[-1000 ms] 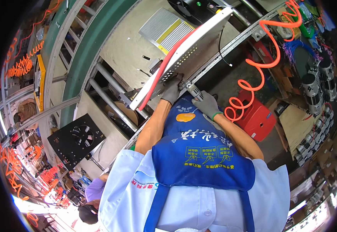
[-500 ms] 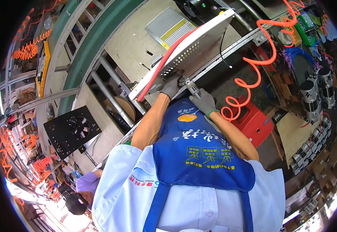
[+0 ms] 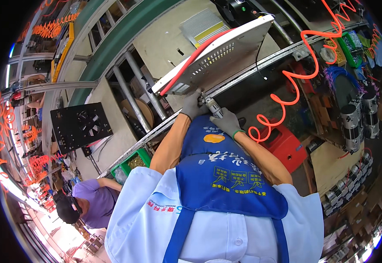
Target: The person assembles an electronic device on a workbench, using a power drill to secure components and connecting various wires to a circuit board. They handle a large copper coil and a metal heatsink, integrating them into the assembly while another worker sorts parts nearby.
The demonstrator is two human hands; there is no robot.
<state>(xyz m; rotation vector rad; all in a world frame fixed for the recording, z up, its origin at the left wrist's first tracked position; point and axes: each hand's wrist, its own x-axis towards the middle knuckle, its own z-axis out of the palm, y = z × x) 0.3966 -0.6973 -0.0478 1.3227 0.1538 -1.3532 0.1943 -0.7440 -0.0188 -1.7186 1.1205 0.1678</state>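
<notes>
My right hand [image 3: 227,122], in a grey glove, is wrapped round a silver power screwdriver [image 3: 213,107]. Its tip points up and left, toward my left hand. My left hand [image 3: 192,106], also gloved in grey, has its fingers pinched together at that tip; anything between them is too small to make out. Just beyond both hands a white-edged metal panel [image 3: 219,65] with rows of vent holes stands tilted on the bench. Along its upper edge runs a red strip [image 3: 191,59]. A black cable [image 3: 258,57] hangs from the panel's right part.
An orange coiled hose [image 3: 283,100] loops down on the right, above a red case [image 3: 285,149]. Behind the panel lies a finned silver block [image 3: 204,26]. A black fan plate [image 3: 81,127] and a green bin of small parts [image 3: 138,161] are at left, near another person [image 3: 92,201].
My left hand has drawn back from the panel's underside, and the screwdriver tip has come close to its fingers. The view has shifted, bringing the green bin into sight.
</notes>
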